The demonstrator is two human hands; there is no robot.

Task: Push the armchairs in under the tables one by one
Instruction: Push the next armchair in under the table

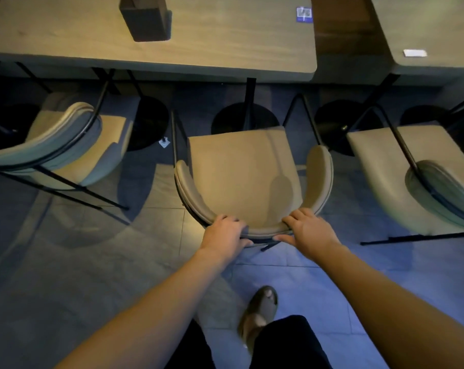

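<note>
Bare forearms [156, 302], dark trousers [286, 342], seemingly olive sandal [260, 310].

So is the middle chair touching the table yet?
Apart. The head view shows dark floor between the middle chair seat front and the table edge.

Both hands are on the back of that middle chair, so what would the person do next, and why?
Probably push straight forward. The left hand and right hand grip the curved backrest of the middle armchair, whose seat lies short of the table edge. The black pedestal base sits dead ahead, so a gentle push seems wise.
</note>
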